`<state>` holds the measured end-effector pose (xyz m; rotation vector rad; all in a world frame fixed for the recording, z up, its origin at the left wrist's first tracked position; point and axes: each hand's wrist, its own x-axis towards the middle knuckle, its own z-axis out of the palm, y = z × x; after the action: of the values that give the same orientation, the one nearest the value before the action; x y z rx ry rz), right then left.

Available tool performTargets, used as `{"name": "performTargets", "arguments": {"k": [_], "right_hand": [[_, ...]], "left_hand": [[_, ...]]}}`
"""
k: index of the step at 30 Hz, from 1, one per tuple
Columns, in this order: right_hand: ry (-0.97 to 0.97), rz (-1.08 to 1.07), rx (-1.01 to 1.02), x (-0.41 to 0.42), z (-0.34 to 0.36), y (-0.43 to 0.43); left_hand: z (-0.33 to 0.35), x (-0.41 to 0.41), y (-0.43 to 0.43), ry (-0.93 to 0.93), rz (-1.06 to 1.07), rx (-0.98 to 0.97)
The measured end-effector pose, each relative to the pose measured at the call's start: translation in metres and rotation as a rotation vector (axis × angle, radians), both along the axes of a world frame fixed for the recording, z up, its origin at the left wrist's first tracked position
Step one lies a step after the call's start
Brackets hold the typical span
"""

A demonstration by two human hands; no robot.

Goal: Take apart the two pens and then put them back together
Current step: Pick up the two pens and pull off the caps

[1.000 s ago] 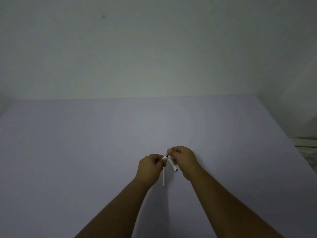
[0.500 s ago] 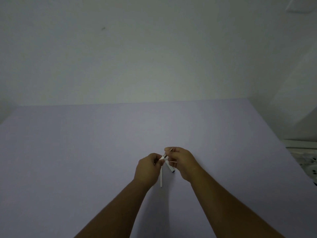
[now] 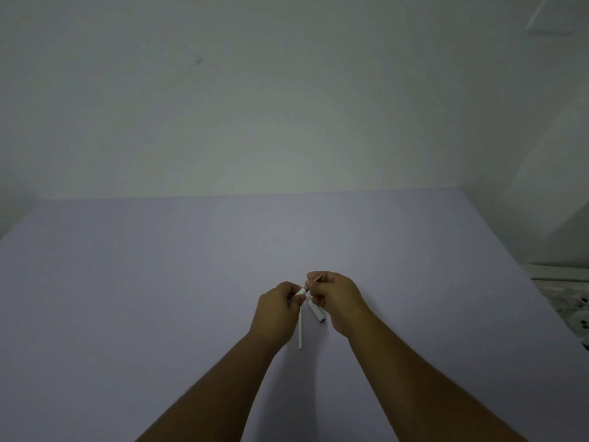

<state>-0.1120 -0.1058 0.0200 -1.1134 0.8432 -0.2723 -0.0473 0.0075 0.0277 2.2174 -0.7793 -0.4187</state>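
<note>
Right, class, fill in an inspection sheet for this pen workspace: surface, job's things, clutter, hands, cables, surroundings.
Surface: pale lilac table, bare around the hands.
Job's things: long white pen tube below the left hand; shorter white pen piece by the right; thin refill in the right fingers.
Clutter: nothing seen.
Hands: left hand pinches a small white part; right hand grips the refill.
Cables: nothing seen.
Surroundings: plain wall; patterned cloth at the right edge.

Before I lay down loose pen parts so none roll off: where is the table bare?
Bare: the whole left side of the table, and the far stretch up to the wall. Crowded: the centre, where the left hand and right hand work white pen pieces.
</note>
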Motion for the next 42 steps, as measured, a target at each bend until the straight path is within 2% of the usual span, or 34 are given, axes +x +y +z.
{"name": "performTargets", "arguments": {"k": [3, 6, 11, 15, 20, 25, 29, 34, 38, 42], "right_hand": [[-0.021, 0.000, 0.054, 0.0002, 0.0030, -0.0008], [0.100, -0.001, 0.012, 0.0009, 0.0035, -0.0001], [0.014, 0.009, 0.046, -0.0001, 0.0026, -0.0034], [0.122, 0.015, -0.010, -0.0010, 0.0031, 0.0000], [-0.005, -0.019, 0.050, -0.0009, 0.0048, -0.0015], [0.153, -0.010, -0.067, -0.0018, 0.0054, 0.0020], [0.006, -0.019, 0.010, -0.0031, 0.0059, 0.0003], [0.099, -0.020, -0.048, -0.0053, 0.0063, 0.0028], [-0.006, -0.024, 0.030, -0.0038, 0.0085, 0.0011], [0.060, 0.000, 0.014, -0.0035, 0.0083, 0.0044]], "left_hand": [[0.0007, 0.0007, -0.0006, -0.008, 0.003, -0.004], [0.0013, 0.0006, -0.0012, -0.011, -0.010, -0.010], [0.0005, 0.0003, -0.0010, -0.037, -0.008, 0.002], [0.0016, -0.0010, -0.0019, -0.034, -0.015, -0.006], [0.0027, -0.0020, -0.0016, -0.034, -0.014, -0.018], [0.0020, -0.0031, -0.0016, -0.020, -0.011, -0.027], [0.0019, -0.0019, -0.0014, -0.017, -0.004, -0.019], [0.0020, -0.0013, -0.0011, -0.012, -0.005, -0.025], [-0.0001, 0.0002, -0.0007, -0.026, 0.006, -0.010], [-0.0007, 0.0005, -0.0006, -0.023, -0.006, -0.021]]}}
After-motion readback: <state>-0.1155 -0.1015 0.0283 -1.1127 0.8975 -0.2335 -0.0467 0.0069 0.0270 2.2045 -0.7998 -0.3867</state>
